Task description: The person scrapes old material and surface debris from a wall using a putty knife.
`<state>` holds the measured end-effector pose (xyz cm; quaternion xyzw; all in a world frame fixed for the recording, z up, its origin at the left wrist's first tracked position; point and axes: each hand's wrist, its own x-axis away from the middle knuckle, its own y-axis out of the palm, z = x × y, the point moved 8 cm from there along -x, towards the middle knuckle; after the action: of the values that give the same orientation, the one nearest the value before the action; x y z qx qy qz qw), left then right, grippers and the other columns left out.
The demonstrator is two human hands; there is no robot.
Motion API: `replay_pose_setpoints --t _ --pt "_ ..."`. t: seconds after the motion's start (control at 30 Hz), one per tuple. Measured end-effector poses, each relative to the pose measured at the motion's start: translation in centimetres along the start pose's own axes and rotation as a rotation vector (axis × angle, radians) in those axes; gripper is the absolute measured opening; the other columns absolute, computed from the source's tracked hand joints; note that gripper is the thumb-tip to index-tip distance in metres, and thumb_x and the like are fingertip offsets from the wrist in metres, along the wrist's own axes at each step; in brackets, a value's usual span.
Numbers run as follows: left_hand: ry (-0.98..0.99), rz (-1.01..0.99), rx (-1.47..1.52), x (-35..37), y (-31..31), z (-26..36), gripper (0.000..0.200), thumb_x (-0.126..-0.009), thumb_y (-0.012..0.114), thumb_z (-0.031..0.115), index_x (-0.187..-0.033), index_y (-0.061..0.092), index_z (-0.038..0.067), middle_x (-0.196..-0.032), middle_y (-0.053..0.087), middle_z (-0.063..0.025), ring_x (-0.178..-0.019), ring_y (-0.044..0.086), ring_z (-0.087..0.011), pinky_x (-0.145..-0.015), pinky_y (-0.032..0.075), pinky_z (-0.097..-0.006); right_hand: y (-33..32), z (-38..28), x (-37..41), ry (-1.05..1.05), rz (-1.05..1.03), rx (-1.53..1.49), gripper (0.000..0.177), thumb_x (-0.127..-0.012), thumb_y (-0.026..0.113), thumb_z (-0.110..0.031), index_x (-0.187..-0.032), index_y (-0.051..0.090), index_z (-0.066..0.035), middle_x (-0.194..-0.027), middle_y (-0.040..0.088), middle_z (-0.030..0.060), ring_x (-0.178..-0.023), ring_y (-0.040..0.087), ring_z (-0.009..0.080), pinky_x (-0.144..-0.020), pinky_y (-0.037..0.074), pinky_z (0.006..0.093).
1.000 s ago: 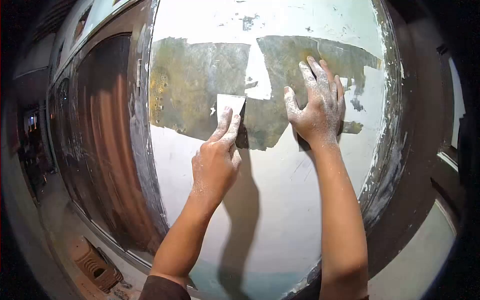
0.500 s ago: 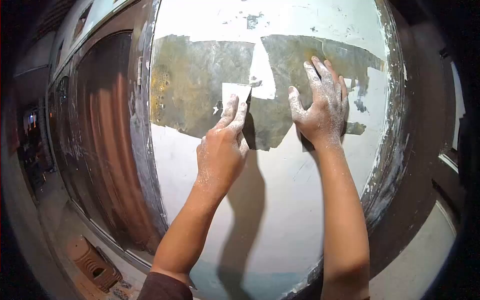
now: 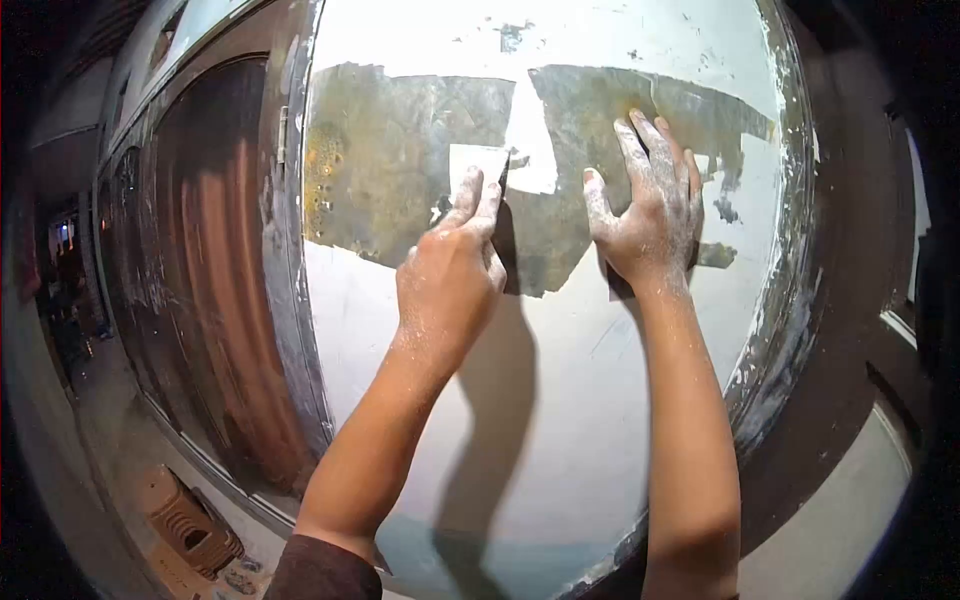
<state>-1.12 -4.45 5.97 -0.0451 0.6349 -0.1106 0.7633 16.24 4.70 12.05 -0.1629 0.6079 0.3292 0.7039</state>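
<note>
My left hand (image 3: pixel 447 262), dusted white, is closed around a flat white scraper (image 3: pixel 478 160). Two fingers lie along its face, and its top edge meets the wall at the bare grey-brown patch (image 3: pixel 400 130). My right hand (image 3: pixel 648 215), also powdery, rests with fingers spread against the patch's right part and holds nothing visible. Between the hands a white strip (image 3: pixel 529 140) runs down from the upper white surface. The rest of the panel (image 3: pixel 590 400) is painted white, and dark shadows of both arms fall across it.
Left of the panel stands a dark wooden door (image 3: pixel 210 250) in a worn frame. A brown plastic stool (image 3: pixel 190 525) lies on the floor at lower left. The right frame post (image 3: pixel 790 250) is chipped and paint-splashed.
My left hand has slid the scraper a little upward over the patch. My right hand keeps its place on the wall; the view has shifted slightly.
</note>
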Motion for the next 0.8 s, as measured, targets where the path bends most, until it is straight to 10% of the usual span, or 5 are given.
replay_pose_setpoints --t 0.53,0.8 --pt "0.07 0.044 0.007 -1.1 0.0 0.0 0.053 -0.091 0.051 -0.005 -0.141 0.065 0.008 -0.153 0.055 -0.014 -0.122 0.067 -0.0393 -0.103 0.054 -0.0433 0.4 0.2 0.1 -0.006 0.011 0.014 0.059 -0.092 0.066 -0.038 -0.143 0.061 -0.01 -0.155 0.054 0.01 -0.15 0.041 0.0278 -0.127 0.024 0.053" --pt "0.082 0.049 -0.008 -1.0 0.2 -0.5 0.057 -0.088 0.055 0.002 -0.144 0.064 0.013 -0.156 0.054 -0.0072 -0.116 0.069 -0.0381 -0.097 0.058 -0.0486 1.7 0.0 0.2 0.028 -0.137 0.192 0.067 -0.102 0.05 -0.051 -0.164 0.038 -0.026 -0.174 0.027 0.0006 -0.162 0.016 0.0235 -0.128 0.004 0.0641"
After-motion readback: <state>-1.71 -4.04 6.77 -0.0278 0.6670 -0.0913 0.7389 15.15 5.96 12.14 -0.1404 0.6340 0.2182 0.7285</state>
